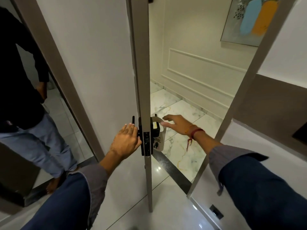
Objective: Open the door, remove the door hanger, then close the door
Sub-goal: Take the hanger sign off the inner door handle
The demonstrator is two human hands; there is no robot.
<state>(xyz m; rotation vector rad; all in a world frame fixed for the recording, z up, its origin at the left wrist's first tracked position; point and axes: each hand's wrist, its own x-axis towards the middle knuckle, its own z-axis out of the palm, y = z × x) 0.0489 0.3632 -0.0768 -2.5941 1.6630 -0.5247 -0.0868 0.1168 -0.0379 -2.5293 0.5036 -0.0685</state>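
Note:
The white door (93, 67) stands open towards me, its edge (146, 97) facing the camera. My left hand (126, 141) is shut on the black inner door handle (133, 121). A white door hanger (158, 141) with dark print hangs on the outer handle, just past the black lock plate (146, 140). My right hand (176, 122) reaches round the door edge with fingers spread, its fingertips at the hanger's top loop, touching or nearly so. It holds nothing.
A mirror (25, 97) on the left wall reflects a person in a dark top and jeans. The door frame (245, 90) stands to the right. Beyond the metal threshold strip (172, 170) lies a marble-tiled corridor (182, 143) with a framed painting (249, 20).

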